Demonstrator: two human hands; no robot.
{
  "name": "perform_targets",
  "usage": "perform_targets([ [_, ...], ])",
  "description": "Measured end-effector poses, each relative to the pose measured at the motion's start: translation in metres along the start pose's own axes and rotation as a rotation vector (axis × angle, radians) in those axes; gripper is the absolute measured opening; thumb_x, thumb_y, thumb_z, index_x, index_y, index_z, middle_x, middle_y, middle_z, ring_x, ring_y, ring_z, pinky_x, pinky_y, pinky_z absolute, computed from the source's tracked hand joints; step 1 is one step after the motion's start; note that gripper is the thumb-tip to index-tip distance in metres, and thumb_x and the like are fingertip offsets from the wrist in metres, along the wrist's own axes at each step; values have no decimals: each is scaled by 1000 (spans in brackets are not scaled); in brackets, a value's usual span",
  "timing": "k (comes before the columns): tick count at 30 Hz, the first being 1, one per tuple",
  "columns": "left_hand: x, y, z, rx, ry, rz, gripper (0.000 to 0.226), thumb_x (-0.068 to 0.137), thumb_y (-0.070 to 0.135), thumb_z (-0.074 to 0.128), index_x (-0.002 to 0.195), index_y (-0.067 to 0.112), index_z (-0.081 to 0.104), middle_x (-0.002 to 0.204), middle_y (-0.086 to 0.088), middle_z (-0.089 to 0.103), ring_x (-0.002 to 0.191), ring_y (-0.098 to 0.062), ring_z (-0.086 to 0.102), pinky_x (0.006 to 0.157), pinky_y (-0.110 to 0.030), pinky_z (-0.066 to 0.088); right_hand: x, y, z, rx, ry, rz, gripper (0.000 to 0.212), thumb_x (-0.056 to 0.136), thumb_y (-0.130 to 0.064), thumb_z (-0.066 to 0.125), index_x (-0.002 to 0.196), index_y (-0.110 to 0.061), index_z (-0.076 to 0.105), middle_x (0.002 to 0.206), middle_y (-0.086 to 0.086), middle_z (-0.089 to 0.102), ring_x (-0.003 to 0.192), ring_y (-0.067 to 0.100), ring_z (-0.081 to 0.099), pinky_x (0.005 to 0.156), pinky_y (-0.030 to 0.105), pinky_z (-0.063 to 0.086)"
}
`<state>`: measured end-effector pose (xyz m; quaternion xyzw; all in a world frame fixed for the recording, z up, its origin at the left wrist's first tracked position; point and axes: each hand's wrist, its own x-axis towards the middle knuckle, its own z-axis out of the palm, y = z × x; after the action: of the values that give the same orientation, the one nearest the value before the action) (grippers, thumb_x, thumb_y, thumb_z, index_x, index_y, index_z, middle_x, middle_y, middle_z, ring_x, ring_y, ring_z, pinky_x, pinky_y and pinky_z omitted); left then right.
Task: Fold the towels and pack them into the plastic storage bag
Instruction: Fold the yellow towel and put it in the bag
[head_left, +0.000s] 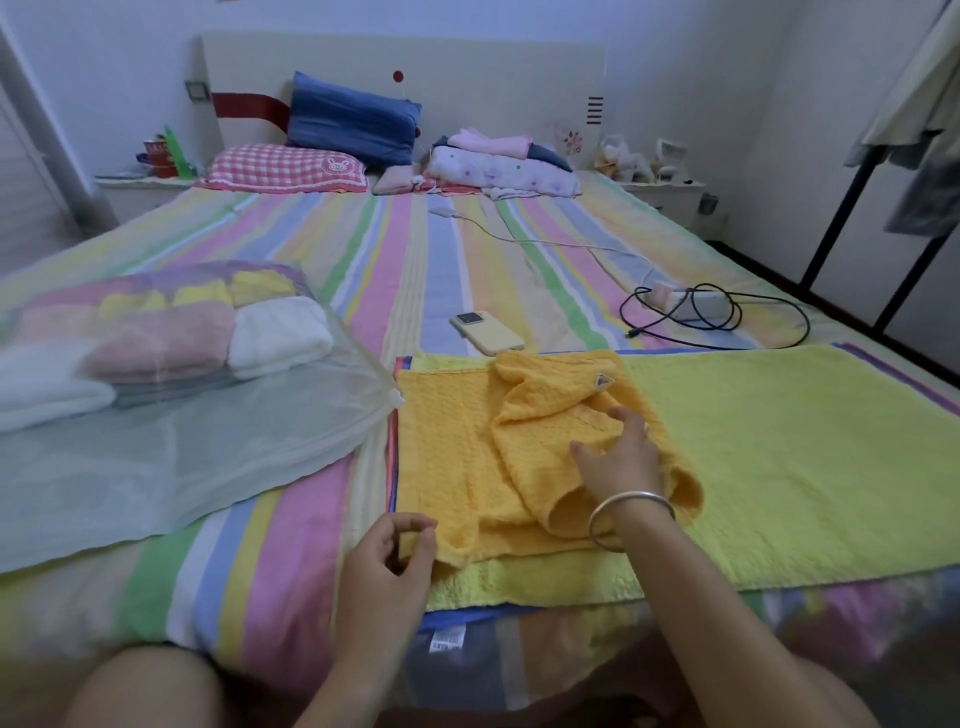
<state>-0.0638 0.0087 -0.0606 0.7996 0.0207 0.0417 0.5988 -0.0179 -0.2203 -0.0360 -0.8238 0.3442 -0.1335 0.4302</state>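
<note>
Right hand (618, 457): grip spread, fingers lying relaxed on the bunched middle of the orange waffle-weave towel (447, 447), pressing the loose fold down. A silver bangle (631, 514) is sitting at the wrist.

Left hand (387, 561): fingers curled, thumb and forefinger meeting just beside the towel's near-left corner. Cannot tell whether the grip is pinching the hem or is pressed together on nothing.

The orange towel is lying half flat, its right part rumpled and doubled over, on top of a pale yellow towel (805, 441) spread across the near edge of the bed (291, 545).

The plastic storage bag (182, 467) is lying to the left, mouth facing the orange towel and close to it, with a pink folded towel (161, 343) and a white folded towel (280, 332) inside it.

A phone (487, 332) and a power strip (696, 304) are lying farther up the bed, apart from the work.

Judgement: folding of the orange towel is under way, at an early stage. Next move is calling for both grips on corners, the rumpled part pulled flat, then edge brought to edge.
</note>
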Motion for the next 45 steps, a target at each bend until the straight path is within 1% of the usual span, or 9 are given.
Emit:
perform_targets([
  [2, 0, -3, -1, 5, -6, -10, 9, 85, 29, 69, 91, 34, 66, 77, -8, 70, 71, -9, 65, 67, -30, 50, 8, -3, 5, 174, 20, 36, 53, 85, -15, 59, 133, -31, 45, 134, 10, 46, 104, 31, 59, 89, 44, 52],
  [4, 0, -6, -3, -25, -13, -19, 20, 82, 31, 72, 97, 41, 63, 89, -6, 71, 92, -10, 66, 82, -37, 53, -3, -9, 10, 74, 64, -129, 54, 85, -5, 55, 134, -27, 51, 140, 5, 44, 108, 27, 58, 89, 37, 51],
  [8, 2, -3, -7, -139, 18, -24, 27, 83, 14, 73, 102, 30, 62, 82, 6, 72, 79, -10, 67, 75, -35, 54, -60, -23, 21, -323, 135, -1027, 60, 71, -3, 63, 125, -30, 61, 131, -12, 57, 83, 14, 62, 55, 27, 51],
  [11, 5, -7, -9, -229, 61, -34, 29, 84, 0, 69, 105, 19, 60, 88, 2, 74, 83, -14, 70, 75, -32, 57, -91, -9, 41, -577, -25, -1405, 38, 78, -16, 55, 111, -32, 67, 126, -18, 60, 90, 13, 53, 68, 27, 48],
  [16, 1, -13, -13, -247, 58, -70, 28, 86, -1, 67, 102, 21, 60, 89, 1, 75, 83, -11, 71, 78, -35, 57, -98, 13, 51, -488, -97, -1376, 35, 81, -20, 48, 109, -26, 68, 124, -12, 62, 121, 19, 51, 97, 33, 40],
  [22, -1, -13, -17, -245, 80, -1, 15, 90, 5, 63, 104, 10, 62, 89, 17, 73, 79, -6, 71, 73, -29, 58, -111, 11, 51, -429, -114, -1322, 33, 83, -24, 53, 115, -20, 62, 113, -6, 64, 98, 17, 59, 84, 30, 43],
  [26, -3, -12, -20, -246, 88, 6, 28, 86, 4, 68, 92, 31, 64, 92, -3, 75, 84, -16, 72, 76, -35, 56, -120, 7, 59, -358, -14, -1279, 30, 88, -27, 57, 117, -21, 63, 117, -5, 62, 93, 16, 61, 81, 32, 47],
  [30, -6, -8, -25, -222, 121, 17, 37, 82, 10, 73, 88, 45, 63, 92, 3, 76, 94, -16, 71, 85, -39, 56, -126, 2, 64, -252, 175, -1288, 16, 89, -27, 66, 101, -19, 71, 102, -3, 68, 87, 17, 64, 77, 33, 49],
  [45, -15, 28, -29, -477, -4, 33, 34, 92, -1, 57, 116, 23, 62, 82, -10, 76, 84, -20, 74, 80, -35, 58, -123, -7, 50, -139, 298, -1367, 11, 87, -16, 69, 96, -13, 75, 95, 1, 70, 85, 17, 66, 74, 31, 51],
])
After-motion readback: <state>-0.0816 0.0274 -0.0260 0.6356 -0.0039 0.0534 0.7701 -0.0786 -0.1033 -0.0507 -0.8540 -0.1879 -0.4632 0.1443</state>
